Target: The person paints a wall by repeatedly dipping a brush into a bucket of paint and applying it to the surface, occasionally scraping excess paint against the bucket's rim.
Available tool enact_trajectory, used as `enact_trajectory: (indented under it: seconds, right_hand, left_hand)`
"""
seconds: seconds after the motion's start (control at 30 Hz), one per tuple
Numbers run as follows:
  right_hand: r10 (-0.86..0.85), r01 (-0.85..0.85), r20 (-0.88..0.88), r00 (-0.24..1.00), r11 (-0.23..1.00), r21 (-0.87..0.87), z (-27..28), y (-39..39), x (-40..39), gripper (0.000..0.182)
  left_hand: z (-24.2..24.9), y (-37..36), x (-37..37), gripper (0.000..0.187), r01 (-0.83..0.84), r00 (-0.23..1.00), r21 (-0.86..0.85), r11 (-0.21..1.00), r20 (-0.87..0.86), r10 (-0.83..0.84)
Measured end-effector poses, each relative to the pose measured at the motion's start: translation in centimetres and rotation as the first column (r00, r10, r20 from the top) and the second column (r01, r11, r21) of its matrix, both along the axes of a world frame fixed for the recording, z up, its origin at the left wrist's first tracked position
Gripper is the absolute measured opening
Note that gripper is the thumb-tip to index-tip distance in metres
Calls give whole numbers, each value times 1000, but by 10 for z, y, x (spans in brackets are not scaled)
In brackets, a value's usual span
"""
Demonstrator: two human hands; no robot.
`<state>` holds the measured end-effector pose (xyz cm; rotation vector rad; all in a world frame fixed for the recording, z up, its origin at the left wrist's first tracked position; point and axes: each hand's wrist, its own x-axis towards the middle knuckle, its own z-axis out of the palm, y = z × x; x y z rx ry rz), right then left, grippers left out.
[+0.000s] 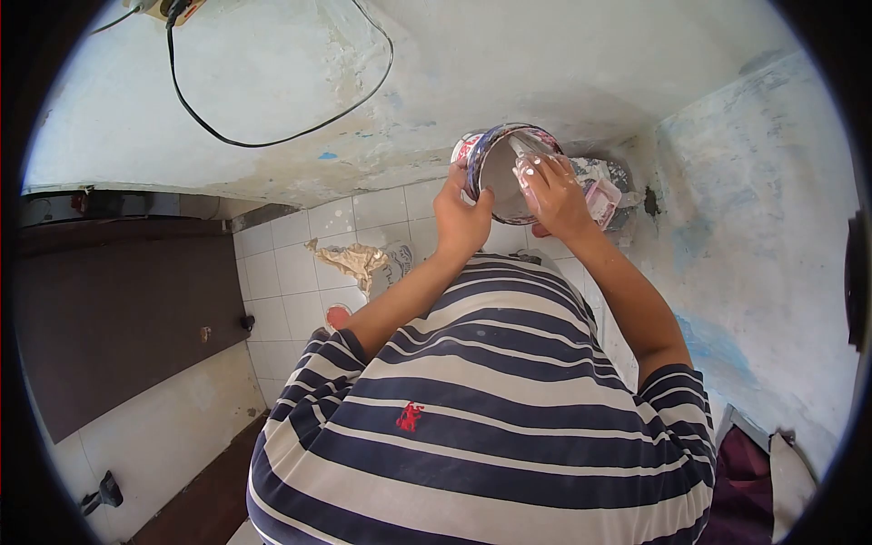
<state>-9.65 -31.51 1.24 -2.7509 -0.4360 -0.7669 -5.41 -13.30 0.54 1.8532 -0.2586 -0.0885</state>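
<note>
A paint bucket [481, 182] with a smeared, dark-edged rim is tilted so that its pale inside faces me. My left hand [464, 213] grips it by the near left side, thumb over the rim and fingers round the outside. Inside the mouth, on the right, my right hand [551, 193] is closed, its fingers coated in white paste. A whitish piece shows at those fingertips, but its kind cannot be made out.
A pink tray [601, 200] and paint-spattered items stand right of the bucket, by the wall corner. Crumpled tan paper [352, 260] and a grey bag [394, 263] lie on the tiled floor [286, 259]. A black cable [272, 143] hangs along the wall; a dark door [127, 318] is at left.
</note>
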Motion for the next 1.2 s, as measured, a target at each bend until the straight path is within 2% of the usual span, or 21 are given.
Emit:
enact_trajectory:
  seconds: [0.23, 0.3, 0.4, 0.47, 0.5, 0.57, 0.6, 0.63, 0.67, 0.7, 0.77, 0.8, 0.93, 1.0, 1.03, 1.1, 1.2]
  right_hand:
    - [9, -9, 8, 1000, 1000, 1, -4, 2, 3, 32]
    - [0, 1, 11, 1000, 1000, -22, -4, 2, 3, 31]
    - [-6, 6, -3, 1000, 1000, 1, -3, 4, 5, 31]
    - [-8, 7, 6, 1000, 990, 142, -4, 5, 7, 26]
    - [-11, 10, 7, 1000, 990, 141, -4, 5, 7, 26]
    - [-56, 17, 94, 994, 927, 376, 0, 2, 7, 18]
    - [-57, 19, 91, 994, 926, 377, 4, 1, 4, 18]
    - [-149, 91, 88, 985, 876, 473, 10, -2, -1, 18]
    - [-239, 158, 74, 968, 811, 563, 18, -3, -5, 17]
    - [-240, 159, 72, 968, 811, 563, 22, -2, -10, 17]
    - [-296, 293, -126, 947, 632, 717, 26, -1, -19, 22]
    - [-286, 273, -120, 951, 586, 763, 22, -1, -20, 23]
    - [-290, 293, -130, 948, 641, 709, 28, -10, -24, 21]
    - [-168, 168, -62, 984, 746, 645, 33, -17, -24, 18]
    - [-172, 170, -61, 983, 742, 648, 38, -20, -26, 18]
    - [9, 129, -199, 980, 732, 669, 51, -27, -30, 16]
    - [42, 118, -236, 971, 772, 625, 62, -37, -29, 18]
  left_hand:
    - [-8, 0, 5, 45, 19, 999, -15, 1000, 33, -18]
    - [-3, 0, 4, 29, -9, 999, -42, 999, -31, 8]
    - [-9, -1, 7, 30, -6, 998, -72, 997, 59, 10]
    - [-6, 1, 8, 31, 1, 1000, -45, 999, 17, 0]
    - [-3, 3, 10, 33, 3, 1000, -18, 1000, -24, -3]
    - [-16, 8, 17, 34, 5, 999, -19, 1000, -38, -6]
    - [-22, 10, 18, 35, 7, 998, -18, 1000, -58, -8]
    - [-29, 11, 17, 35, 8, 998, -17, 1000, -62, -9]
    - [-28, 11, 16, 37, -4, 987, -97, 995, -158, -11]
    - [-27, 11, 17, 38, -25, 968, -175, 984, -248, -20]
    - [-27, 9, 19, 39, -14, 970, -169, 985, -240, -27]
    - [-27, 8, 21, 40, -6, 972, -165, 986, -232, -33]
    - [-29, -3, 23, 41, 0, 976, -227, 974, -210, -49]
    - [-25, -9, 24, 41, 4, 992, -293, 956, -116, -40]
    - [-22, -11, 23, 41, 9, 993, -289, 957, -114, -44]
    - [-8, -19, 22, 41, 27, 996, -352, 936, -72, -56]
    - [5, -31, 19, 42, 75, 995, -380, 922, -37, -97]
